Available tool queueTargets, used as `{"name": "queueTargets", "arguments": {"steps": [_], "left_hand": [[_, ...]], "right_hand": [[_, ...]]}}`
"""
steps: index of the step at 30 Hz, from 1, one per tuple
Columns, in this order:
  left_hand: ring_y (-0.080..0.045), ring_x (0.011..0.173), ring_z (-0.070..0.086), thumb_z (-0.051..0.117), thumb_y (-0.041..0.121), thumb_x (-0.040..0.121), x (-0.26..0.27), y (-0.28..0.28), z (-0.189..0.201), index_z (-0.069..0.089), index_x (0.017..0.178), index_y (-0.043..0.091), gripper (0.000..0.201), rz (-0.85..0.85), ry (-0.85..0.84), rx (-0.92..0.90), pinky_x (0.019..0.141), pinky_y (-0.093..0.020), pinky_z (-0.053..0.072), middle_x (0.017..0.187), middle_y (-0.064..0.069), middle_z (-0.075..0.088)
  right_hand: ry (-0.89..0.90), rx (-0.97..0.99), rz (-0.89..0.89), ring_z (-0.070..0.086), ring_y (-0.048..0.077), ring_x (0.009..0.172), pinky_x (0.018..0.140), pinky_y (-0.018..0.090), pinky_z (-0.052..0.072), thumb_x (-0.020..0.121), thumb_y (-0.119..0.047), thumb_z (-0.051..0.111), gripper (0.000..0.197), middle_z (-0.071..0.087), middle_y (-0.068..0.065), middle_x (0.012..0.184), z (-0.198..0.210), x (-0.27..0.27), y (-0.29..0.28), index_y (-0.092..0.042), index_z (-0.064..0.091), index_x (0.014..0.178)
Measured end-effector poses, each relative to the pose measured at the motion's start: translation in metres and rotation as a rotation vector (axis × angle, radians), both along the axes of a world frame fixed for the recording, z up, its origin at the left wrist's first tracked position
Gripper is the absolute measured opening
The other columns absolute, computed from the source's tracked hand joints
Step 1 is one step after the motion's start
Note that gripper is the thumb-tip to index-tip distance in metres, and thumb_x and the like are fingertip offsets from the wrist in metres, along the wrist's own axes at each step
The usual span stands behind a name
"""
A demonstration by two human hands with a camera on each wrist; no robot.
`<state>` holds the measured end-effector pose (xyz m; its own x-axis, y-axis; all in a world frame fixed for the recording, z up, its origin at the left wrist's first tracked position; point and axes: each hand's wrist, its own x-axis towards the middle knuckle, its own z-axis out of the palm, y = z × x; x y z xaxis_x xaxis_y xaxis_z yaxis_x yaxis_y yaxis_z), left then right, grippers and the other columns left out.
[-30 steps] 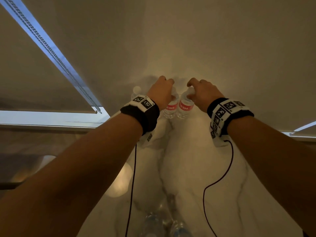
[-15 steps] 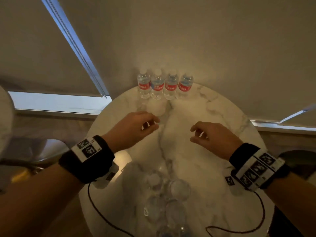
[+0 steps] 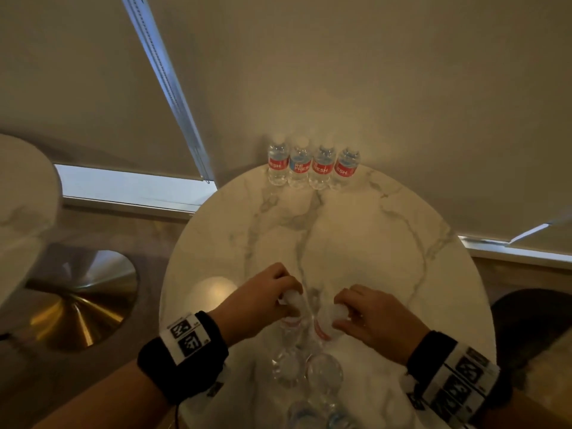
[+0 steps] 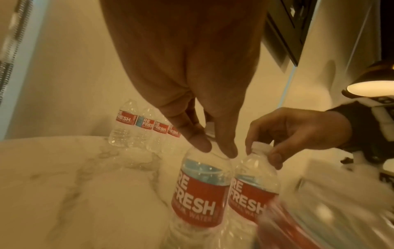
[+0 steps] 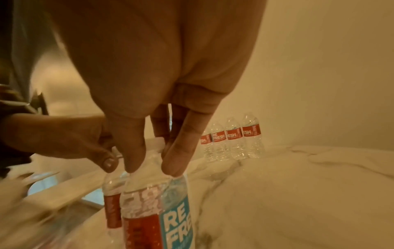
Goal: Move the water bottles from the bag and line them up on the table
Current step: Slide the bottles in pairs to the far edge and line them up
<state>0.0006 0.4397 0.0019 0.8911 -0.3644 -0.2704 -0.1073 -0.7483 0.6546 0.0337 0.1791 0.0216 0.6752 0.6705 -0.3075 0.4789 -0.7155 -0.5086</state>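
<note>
Several water bottles with red and blue labels (image 3: 312, 165) stand in a row at the far edge of the round marble table (image 3: 402, 243), against the wall. Near the front edge, my left hand (image 3: 289, 300) pinches the capped top of one bottle (image 4: 200, 190). My right hand (image 3: 337, 314) pinches the cap of a second bottle (image 5: 157, 210) right beside it. Both bottles stand upright and close together. Just behind them, nearer me, more bottles (image 3: 323, 374) sit in a clear plastic bag (image 4: 332, 202), blurred in the wrist views.
The wall and roller blinds rise directly behind the row. A second marble tabletop (image 3: 21, 196) and a brass pedestal base (image 3: 77, 305) lie to the left. A dark seat (image 3: 532, 329) is at the right. Bare marble spans the table's middle.
Both hands left the far row, where they stood two bottles, drew back empty across the table, and now each pinches the top of a bottle at the bag.
</note>
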Motion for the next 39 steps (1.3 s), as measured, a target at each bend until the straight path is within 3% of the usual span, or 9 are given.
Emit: {"name": "queueTargets", "arguments": {"steps": [5,12,15,18,21,25,31,35,39], "left_hand": [[-0.017,0.086,0.059,0.079,0.029,0.083,0.063,0.024,0.007,0.069,0.116,0.018,0.036,0.043,-0.064,0.034,0.080,-0.022,0.047,0.111,-0.003,0.057],[-0.018,0.092,0.056,0.079,0.024,0.082,0.189,0.066,0.015,0.070,0.113,0.015,0.033,0.129,-0.193,0.109,0.084,-0.026,0.044,0.115,-0.005,0.061],[-0.019,0.094,0.055,0.077,0.016,0.085,0.229,0.073,0.013,0.067,0.115,0.008,0.033,0.153,-0.172,0.081,0.082,-0.026,0.043,0.119,-0.008,0.058],[-0.026,0.102,0.057,0.075,0.017,0.086,0.255,0.077,0.001,0.067,0.116,0.008,0.032,0.164,-0.207,0.115,0.082,-0.027,0.040,0.119,-0.012,0.058],[-0.021,0.099,0.052,0.074,0.021,0.087,0.267,0.079,-0.004,0.066,0.119,0.011,0.034,0.196,-0.229,0.151,0.080,-0.024,0.032,0.120,-0.013,0.057],[-0.032,0.107,0.056,0.073,0.027,0.088,0.275,0.080,-0.005,0.065,0.123,0.014,0.038,0.208,-0.221,0.196,0.086,-0.032,0.040,0.119,-0.014,0.056],[-0.033,0.101,0.058,0.077,0.030,0.085,0.275,0.078,-0.009,0.062,0.126,0.014,0.046,0.268,-0.226,0.239,0.081,-0.030,0.040,0.116,-0.015,0.055],[-0.032,0.103,0.060,0.079,0.032,0.083,0.260,0.079,-0.003,0.054,0.137,0.011,0.063,0.344,-0.196,0.166,0.091,-0.041,0.050,0.121,-0.016,0.056],[-0.022,0.098,0.060,0.071,0.035,0.090,0.216,0.081,0.006,0.051,0.140,0.012,0.059,0.421,-0.232,0.116,0.085,-0.029,0.045,0.124,-0.012,0.057]], "right_hand": [[-0.071,-0.002,-0.040,0.054,0.017,0.073,0.071,0.036,0.047,0.086,-0.042,0.064,0.023,0.057,-0.003,0.082,0.008,0.074,0.022,-0.022,0.060,0.097],[-0.167,-0.012,-0.112,0.053,0.015,0.067,0.064,0.029,0.039,0.085,-0.036,0.066,0.016,0.057,-0.006,0.074,0.023,0.202,0.088,-0.023,0.056,0.082],[-0.180,-0.035,-0.131,0.062,0.022,0.079,0.071,0.033,0.048,0.084,-0.031,0.068,0.018,0.066,0.002,0.086,0.016,0.238,0.112,-0.018,0.064,0.096],[-0.218,-0.057,-0.139,0.063,0.027,0.088,0.072,0.031,0.043,0.084,-0.027,0.069,0.023,0.068,0.009,0.097,0.005,0.258,0.127,-0.013,0.066,0.103],[-0.253,-0.081,-0.118,0.061,0.031,0.091,0.072,0.030,0.037,0.086,-0.028,0.067,0.023,0.065,0.012,0.099,-0.003,0.268,0.138,-0.012,0.064,0.103],[-0.279,-0.102,-0.124,0.060,0.035,0.096,0.072,0.031,0.036,0.089,-0.031,0.064,0.033,0.064,0.015,0.106,-0.007,0.281,0.146,-0.012,0.060,0.115],[-0.246,-0.135,-0.153,0.060,0.037,0.099,0.076,0.035,0.041,0.088,-0.028,0.065,0.038,0.062,0.018,0.111,-0.010,0.280,0.151,-0.012,0.056,0.122],[-0.110,-0.038,-0.283,0.063,0.028,0.099,0.083,0.036,0.050,0.079,-0.033,0.078,0.060,0.067,0.009,0.108,0.002,0.267,0.141,-0.012,0.052,0.128],[-0.035,0.007,-0.326,0.062,0.018,0.089,0.077,0.029,0.046,0.080,-0.042,0.075,0.055,0.068,0.001,0.102,0.018,0.227,0.111,-0.012,0.057,0.124]]}}
